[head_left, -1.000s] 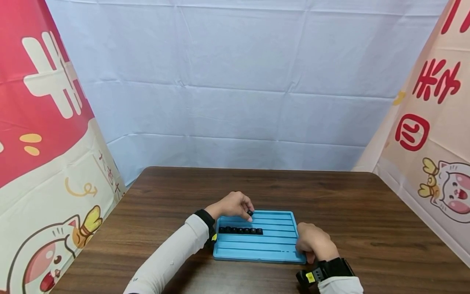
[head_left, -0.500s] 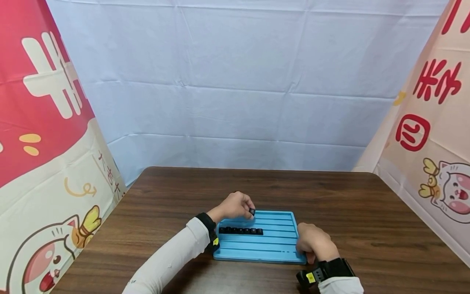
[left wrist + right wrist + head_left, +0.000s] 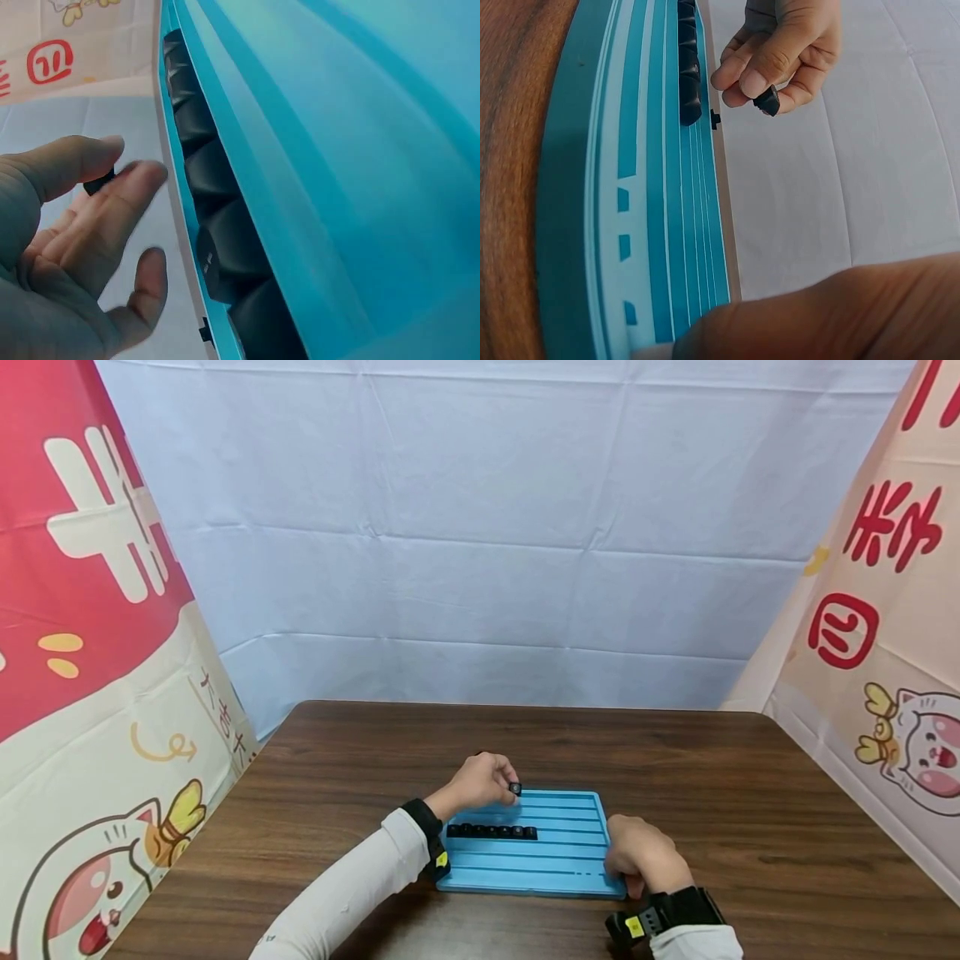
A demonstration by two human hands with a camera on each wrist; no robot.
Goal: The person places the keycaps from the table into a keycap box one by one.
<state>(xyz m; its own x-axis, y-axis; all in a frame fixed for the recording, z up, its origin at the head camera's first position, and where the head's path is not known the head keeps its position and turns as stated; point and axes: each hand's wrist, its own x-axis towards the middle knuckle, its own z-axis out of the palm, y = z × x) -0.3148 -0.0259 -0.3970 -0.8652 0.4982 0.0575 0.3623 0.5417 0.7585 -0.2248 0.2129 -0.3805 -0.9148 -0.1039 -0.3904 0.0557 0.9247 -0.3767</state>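
Note:
My left hand (image 3: 482, 781) pinches one black keycap (image 3: 515, 788) between thumb and fingers, above the far left part of a ridged blue tray (image 3: 525, 878). A light mark shows on the keycap's face in the head view. Several more black keycaps (image 3: 491, 832) stand side by side in one slot of the tray, from its left edge to about the middle. At the tray's right edge, my right hand (image 3: 641, 853) grips the rim with curled fingers. Its thumb (image 3: 735, 330) lies by the rim in the right wrist view; the other fingers are mostly hidden.
The tray lies on a dark wood-grain table (image 3: 360, 752). Past its far edge, a small black piece (image 3: 715, 118) shows in the right wrist view, its kind unclear. A pale cloth (image 3: 480, 527) hangs behind the table, with printed cloths at both sides.
My left hand has shifted slightly, raising the pinched keycap a little and turning it so its marked face shows more. The right hand, tray and keycap row have stayed still.

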